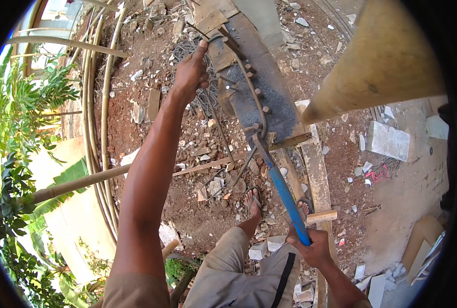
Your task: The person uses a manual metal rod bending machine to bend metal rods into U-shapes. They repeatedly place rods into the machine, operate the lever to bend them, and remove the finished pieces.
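My left hand (191, 76) is closed around a thin steel rod at the far end of a worn wooden bench (285, 110), its thumb pointing away from me. The bent rod (254, 95) runs along the bench past a row of short metal pegs (258, 92), and a straight length hangs down below the hand. My right hand (314, 248) grips the lower end of a blue-handled bending bar (285, 195). The bar slants up to the bench's near corner, where its metal head meets the rod's near end. How the head sits on the rod is hard to make out.
Tangled thin wire or rods (187, 49) lie left of the bench. A thick yellowish post (377, 61) rises close at the right. Rubble covers the reddish ground, with a white block (387, 141) at right. Bamboo poles (89, 118) and leafy plants (28, 97) stand left.
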Available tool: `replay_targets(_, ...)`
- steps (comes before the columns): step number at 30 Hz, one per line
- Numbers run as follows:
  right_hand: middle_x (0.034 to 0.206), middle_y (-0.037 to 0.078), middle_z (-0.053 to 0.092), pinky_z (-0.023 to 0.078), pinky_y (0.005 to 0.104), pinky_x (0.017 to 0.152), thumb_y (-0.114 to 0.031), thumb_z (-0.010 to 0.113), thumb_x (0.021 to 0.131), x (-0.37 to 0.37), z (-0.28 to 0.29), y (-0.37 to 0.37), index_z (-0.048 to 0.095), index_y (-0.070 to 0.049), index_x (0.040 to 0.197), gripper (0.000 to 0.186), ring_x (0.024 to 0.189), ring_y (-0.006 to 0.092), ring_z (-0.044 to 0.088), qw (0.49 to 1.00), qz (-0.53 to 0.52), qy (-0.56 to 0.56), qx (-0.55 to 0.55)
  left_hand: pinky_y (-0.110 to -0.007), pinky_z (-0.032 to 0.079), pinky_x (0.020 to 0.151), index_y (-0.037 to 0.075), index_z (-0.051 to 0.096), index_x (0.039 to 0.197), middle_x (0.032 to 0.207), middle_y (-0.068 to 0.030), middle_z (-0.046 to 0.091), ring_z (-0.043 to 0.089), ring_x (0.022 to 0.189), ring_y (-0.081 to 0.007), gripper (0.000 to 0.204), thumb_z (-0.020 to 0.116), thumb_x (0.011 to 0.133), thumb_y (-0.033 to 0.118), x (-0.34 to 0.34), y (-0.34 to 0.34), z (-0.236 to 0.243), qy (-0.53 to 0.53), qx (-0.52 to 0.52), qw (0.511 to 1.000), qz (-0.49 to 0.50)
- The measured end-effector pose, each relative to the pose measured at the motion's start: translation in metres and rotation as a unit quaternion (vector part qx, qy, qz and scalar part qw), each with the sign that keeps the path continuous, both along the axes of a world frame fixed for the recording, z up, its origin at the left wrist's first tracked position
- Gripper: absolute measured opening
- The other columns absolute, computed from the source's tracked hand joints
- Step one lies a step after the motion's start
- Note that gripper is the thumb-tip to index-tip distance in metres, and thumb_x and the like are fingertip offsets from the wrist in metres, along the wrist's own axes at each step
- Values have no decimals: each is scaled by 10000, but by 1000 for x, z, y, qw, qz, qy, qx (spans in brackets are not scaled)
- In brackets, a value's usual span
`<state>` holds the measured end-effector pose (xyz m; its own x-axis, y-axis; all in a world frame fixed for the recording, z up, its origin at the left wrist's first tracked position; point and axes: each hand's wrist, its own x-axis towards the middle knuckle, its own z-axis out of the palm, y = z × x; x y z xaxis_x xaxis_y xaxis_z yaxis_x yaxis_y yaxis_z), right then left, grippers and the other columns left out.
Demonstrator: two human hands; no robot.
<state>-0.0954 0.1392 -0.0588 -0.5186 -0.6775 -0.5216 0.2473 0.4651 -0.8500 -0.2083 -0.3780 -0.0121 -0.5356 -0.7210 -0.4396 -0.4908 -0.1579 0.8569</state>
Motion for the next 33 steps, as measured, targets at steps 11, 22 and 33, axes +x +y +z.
replay_targets(11,546,31,563,402,329,487,-323,880,907,59,12,-53,678,-9,696,429,489,103,502,996,-67,-55,-15,-285,346,421,129,504,905,631,69,376,352,468,-77,504,681,1013,589,4,-8,-7,23,0,999,-30)
replay_targets(22,554,12,576,394,307,493,-367,851,940,77,2,-46,714,-8,753,427,518,70,517,990,-98,-98,0,-274,389,404,92,540,960,673,50,429,404,482,-68,530,690,1002,599,2,-8,-4,17,6,999,-27)
replay_targets(33,575,52,473,391,374,551,-286,790,989,133,-26,-114,551,-34,675,468,567,157,503,973,-209,-70,-76,-285,416,405,67,566,980,662,52,406,406,476,-77,539,683,1008,592,2,-11,-4,14,23,999,-35)
